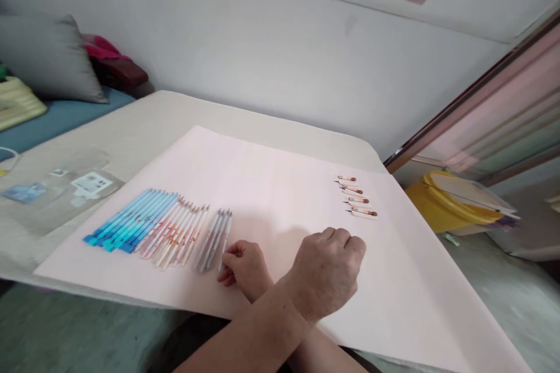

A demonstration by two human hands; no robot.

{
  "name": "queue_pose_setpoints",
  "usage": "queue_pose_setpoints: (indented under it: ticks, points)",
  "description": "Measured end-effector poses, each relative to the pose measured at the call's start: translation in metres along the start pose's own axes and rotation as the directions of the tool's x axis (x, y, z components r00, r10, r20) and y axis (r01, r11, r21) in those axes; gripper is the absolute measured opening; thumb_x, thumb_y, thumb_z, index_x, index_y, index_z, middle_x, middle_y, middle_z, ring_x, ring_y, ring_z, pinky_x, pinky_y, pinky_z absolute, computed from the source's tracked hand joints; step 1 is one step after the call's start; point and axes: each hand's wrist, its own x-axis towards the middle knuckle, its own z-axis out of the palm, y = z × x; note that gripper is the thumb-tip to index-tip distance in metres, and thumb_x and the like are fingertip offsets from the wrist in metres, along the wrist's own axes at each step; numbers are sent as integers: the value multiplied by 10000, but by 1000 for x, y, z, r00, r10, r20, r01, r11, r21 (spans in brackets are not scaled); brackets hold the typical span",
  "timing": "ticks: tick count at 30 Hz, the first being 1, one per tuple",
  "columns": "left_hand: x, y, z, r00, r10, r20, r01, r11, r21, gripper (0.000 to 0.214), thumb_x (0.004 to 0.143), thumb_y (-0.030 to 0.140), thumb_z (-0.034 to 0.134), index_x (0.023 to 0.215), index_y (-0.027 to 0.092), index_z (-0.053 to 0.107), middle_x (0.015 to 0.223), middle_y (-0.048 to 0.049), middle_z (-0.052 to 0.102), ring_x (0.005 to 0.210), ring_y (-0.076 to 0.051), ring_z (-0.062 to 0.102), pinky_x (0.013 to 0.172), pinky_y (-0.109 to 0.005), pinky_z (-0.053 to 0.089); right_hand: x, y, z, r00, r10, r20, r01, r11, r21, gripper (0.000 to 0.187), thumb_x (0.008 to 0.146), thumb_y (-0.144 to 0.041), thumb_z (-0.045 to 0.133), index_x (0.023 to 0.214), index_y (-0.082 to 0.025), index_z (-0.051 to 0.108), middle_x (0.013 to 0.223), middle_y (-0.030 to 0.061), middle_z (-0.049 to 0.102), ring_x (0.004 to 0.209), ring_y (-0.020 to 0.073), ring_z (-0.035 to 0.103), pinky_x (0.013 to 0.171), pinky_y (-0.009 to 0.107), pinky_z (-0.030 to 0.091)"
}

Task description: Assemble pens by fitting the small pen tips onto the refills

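My forearms cross, so my right hand (245,268) is on the left side and my left hand (330,268) on the right. The right thumb and fingers close at the lower end of the outermost grey-white pen (226,238), beside several similar pens (212,240). Further left lie a row of white pens with red and orange patterns (177,236) and a row of blue pens (126,218). My left hand is a closed fist over the sheet; its palm side is hidden. Beyond it lie several short slim pieces (359,200) with brown ends and dark tips.
A pale pink sheet (271,186) covers much of the cloth-topped table (262,122). Clear plastic wrappers (91,183) lie at the left. A grey cushion (52,58) rests behind them. A yellow bin (450,204) stands right of the table, and a white wall (262,41) closes the back.
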Motion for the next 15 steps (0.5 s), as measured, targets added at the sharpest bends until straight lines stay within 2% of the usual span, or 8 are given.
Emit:
queue_pose_setpoints:
  ticks: [4,11,15]
  points:
    - [-1,-3,-2,1000,-6,22,6,1000,0,190,707,22,415,805,172,478,764,-39,541,684,-163,487,568,-292,416,5,4,7,1000,-7,8,8,999,-35,32,695,-143,500,692,-174,492,449,-37,546,367,97,537,339,162,395]
    - [0,-8,-4,997,-36,63,34,999,32,169,714,39,434,812,165,491,767,-37,550,694,-168,496,571,-291,427,6,0,6,1000,-22,1,22,995,-94,75,690,-134,495,669,-189,449,454,-54,529,337,105,537,292,153,340]
    - [0,-12,-2,995,-76,67,81,995,-64,170,757,42,409,804,172,508,779,-48,568,719,-178,508,628,-306,442,2,-6,-3,999,-40,-8,39,994,-102,88,710,-165,522,663,-191,452,451,-56,525,333,108,532,294,159,311]
